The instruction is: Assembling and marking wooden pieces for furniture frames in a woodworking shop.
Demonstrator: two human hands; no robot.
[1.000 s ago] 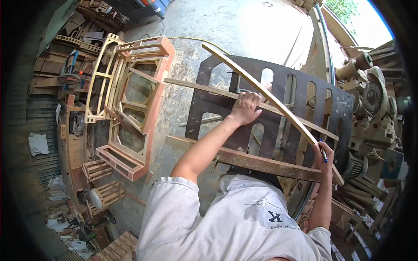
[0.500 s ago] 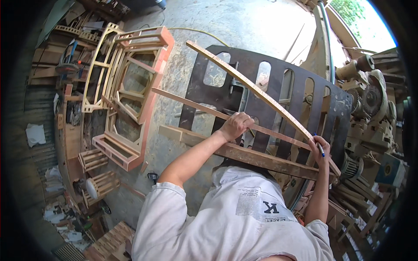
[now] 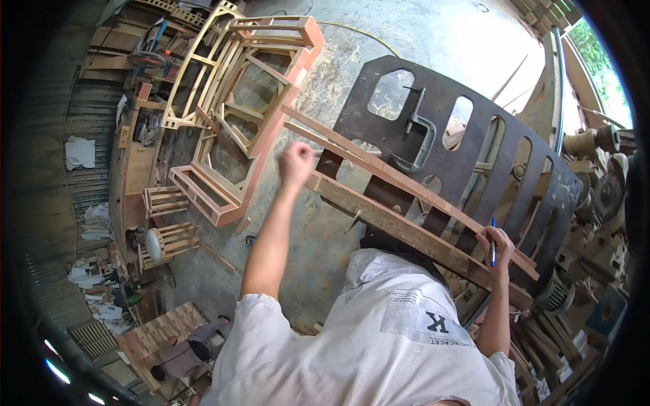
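My right hand (image 3: 497,249) is closed around a blue-and-white pen (image 3: 493,252), its fingers against the right part of a long thin wooden strip (image 3: 406,189). A second thin strip (image 3: 313,137) lies close along the first, and their left ends are slightly apart. Beyond those ends, my left hand (image 3: 296,164) is curled like a fist and blurred; whether anything is in it is hidden. Under the strips runs a thicker wooden beam (image 3: 399,229), along the near edge of a dark slotted plate (image 3: 433,95).
A metal clamp (image 3: 425,145) sits on the plate. At the left stand a wooden furniture frame (image 3: 271,152) and small slatted stools (image 3: 172,245). Machinery (image 3: 606,189) is at the right. Another person (image 3: 186,352) is at the lower left.
The raised strip has swung down beside the other one. My left hand has left the strips' middle and moved left past their ends. My right hand stays at the right part. The view has shifted.
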